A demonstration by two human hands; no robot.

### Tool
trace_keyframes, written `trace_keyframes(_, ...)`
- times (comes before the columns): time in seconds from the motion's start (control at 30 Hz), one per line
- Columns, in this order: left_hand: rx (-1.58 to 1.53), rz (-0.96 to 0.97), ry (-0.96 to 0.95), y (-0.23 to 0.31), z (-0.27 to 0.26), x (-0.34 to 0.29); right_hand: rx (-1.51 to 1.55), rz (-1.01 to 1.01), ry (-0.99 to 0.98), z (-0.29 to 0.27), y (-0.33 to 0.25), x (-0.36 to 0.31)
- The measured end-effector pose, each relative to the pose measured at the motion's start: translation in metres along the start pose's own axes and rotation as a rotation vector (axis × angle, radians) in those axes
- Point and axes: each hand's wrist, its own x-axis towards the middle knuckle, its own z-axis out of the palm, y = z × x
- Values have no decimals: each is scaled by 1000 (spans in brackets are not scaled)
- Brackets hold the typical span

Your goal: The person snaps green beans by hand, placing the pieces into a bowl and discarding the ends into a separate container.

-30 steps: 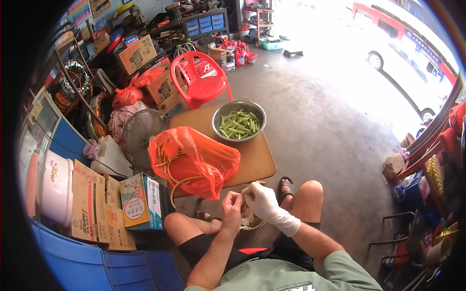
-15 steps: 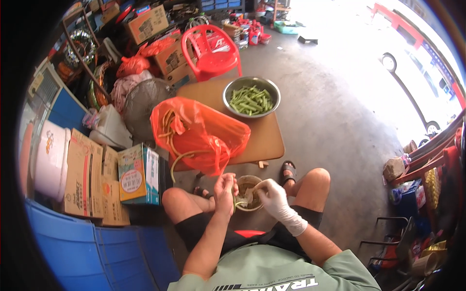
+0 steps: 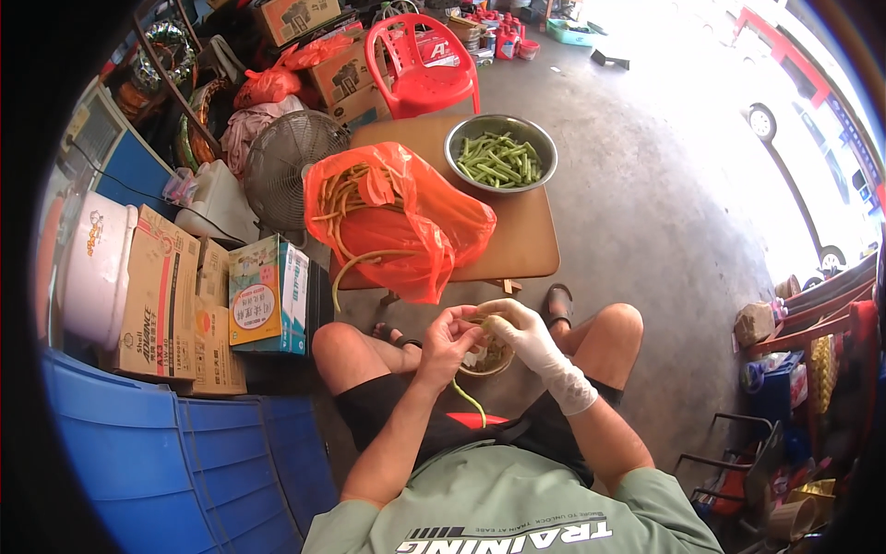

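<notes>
A person in a green shirt is sitting before a tan counter, bringing two hands together just off its near edge. The bare left hand is pinching a long green bean between thumb and curled fingers, and the bean's free end is hanging down toward the lap. The white-gloved right hand is meeting it with fingers bent inward; whether they are gripping the bean too, one cannot tell. Below the hands, a small pail is standing between the sandalled feet, partly hidden. On the counter, a red plastic bag is slumping over the near edge toward the left corner, with long beans spilling from its mouth. A metal bowl is holding cut green pieces at the far right corner. A red chair is standing beyond the far edge.
</notes>
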Motion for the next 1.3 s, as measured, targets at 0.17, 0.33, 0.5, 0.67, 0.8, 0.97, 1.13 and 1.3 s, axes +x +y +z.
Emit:
trace_keyframes(0.17,26,22,-36,-2,-1,-1,14,-56,133,-14,-4,13)
trace_keyframes(0.33,357,26,-15,6,-8,-5,97,5,132,-48,-11,13)
trace_keyframes(0.5,771,197,-90,45,-6,3,-621,163,-221,-47,-43,1)
trace_keyframes(0.67,817,231,-174,41,-9,9,-944,-94,-261,-37,-19,1)
trace_keyframes(0.8,822,139,-133,32,-9,6,-970,-132,-142,-29,-1,2)
trace_keyframes(0.97,750,0,-24,11,-9,-7,-914,-79,39,-24,40,13)
trace_keyframes(1.13,850,111,142,-3,-27,-22,-275,-176,530,-85,118,43)
trace_keyframes(1.3,812,67,-68,5,-49,-32,-237,50,283,-76,51,39)
